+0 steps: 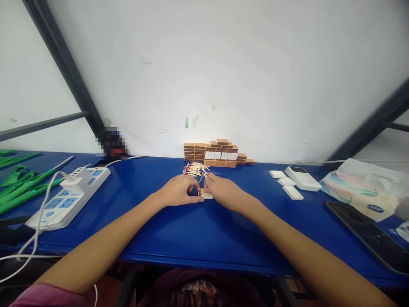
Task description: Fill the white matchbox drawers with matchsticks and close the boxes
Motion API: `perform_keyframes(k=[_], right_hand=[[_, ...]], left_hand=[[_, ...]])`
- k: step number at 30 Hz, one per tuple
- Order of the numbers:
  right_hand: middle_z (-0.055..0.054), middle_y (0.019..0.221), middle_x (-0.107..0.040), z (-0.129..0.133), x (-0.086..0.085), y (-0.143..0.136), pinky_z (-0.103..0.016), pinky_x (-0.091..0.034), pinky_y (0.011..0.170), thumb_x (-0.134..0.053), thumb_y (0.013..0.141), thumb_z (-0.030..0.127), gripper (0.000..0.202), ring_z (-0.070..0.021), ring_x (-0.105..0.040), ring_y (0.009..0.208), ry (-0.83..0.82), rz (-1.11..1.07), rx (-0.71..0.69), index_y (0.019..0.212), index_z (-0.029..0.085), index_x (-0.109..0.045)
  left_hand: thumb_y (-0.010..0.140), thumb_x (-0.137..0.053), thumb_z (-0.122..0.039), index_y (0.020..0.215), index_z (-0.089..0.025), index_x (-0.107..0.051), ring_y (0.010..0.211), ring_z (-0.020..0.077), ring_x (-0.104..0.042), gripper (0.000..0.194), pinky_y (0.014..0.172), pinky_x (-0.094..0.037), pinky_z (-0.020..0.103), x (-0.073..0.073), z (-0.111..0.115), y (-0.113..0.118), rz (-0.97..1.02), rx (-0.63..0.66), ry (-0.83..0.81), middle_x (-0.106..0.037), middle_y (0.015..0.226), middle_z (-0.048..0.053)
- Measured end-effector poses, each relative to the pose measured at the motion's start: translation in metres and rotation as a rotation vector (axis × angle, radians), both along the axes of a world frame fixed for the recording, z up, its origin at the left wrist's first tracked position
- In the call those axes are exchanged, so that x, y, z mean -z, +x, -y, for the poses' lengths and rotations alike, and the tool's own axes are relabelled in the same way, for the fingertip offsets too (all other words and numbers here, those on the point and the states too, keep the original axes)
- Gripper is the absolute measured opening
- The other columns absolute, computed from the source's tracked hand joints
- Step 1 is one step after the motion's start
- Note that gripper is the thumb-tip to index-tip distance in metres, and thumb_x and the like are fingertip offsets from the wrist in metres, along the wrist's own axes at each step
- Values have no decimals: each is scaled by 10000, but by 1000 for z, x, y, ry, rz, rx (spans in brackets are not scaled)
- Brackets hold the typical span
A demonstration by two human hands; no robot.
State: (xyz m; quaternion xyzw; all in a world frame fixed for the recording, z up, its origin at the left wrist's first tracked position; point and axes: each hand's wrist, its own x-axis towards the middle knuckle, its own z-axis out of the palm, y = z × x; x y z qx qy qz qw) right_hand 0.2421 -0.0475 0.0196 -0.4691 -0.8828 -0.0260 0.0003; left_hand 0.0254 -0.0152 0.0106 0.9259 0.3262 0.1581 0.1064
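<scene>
A small white matchbox tray (205, 196) with red-headed matches in it lies on the blue table. My left hand (182, 190) grips the tray's left end between thumb and fingers. From the other side my right hand (223, 192) reaches over it, fingers curled and pressed together at the tray's right part. Whatever those fingertips hold is hidden. Just beyond both hands spreads a loose pile of matches (195, 169). Behind the pile stand stacked brown matchboxes (194, 152), with a row of upright white pieces (221, 155) among them.
On the right are several white trays (292, 192), a white device (303, 178), a plastic packet (361, 187) and a black phone (367, 234). At left lie a white power strip (68, 200) with cables and green rods (25, 192). A white wall rises behind the table.
</scene>
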Motion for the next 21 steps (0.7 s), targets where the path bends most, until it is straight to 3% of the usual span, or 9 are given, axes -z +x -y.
perform_keyframes(k=[8,14,18,21], right_hand=[[-141,1137,-638,-7,4,4,-306,-506,783,-485,1049,179,174,-232,-645,956,-6,-90,-69,1081,149,-653],[-113,1050,-666,-33,-3,35,-304,-441,774,-475,1064,248,247,-215,-627,904,247,-327,89,1041,152,-702],[-59,889,-683,-57,13,52,-274,-410,707,-611,973,230,148,-178,-609,799,136,-481,154,884,158,-704],[-48,883,-693,-67,24,52,-259,-411,685,-655,929,237,102,-166,-610,774,27,-510,158,909,156,-713]], left_hand=[[853,-725,-573,910,-200,-712,699,159,-575,378,660,-382,286,0,-1,0,0,0,-2,-653,782,6],[838,-730,-603,947,-212,-736,681,155,-575,406,640,-373,282,1,-2,-1,-23,-8,-36,-651,770,0],[850,-719,-601,954,-208,-736,672,151,-577,407,631,-372,282,2,-1,0,-15,-1,-43,-652,764,1],[848,-720,-600,964,-209,-735,676,152,-582,409,632,-374,284,1,-1,0,-22,1,-35,-655,765,2]])
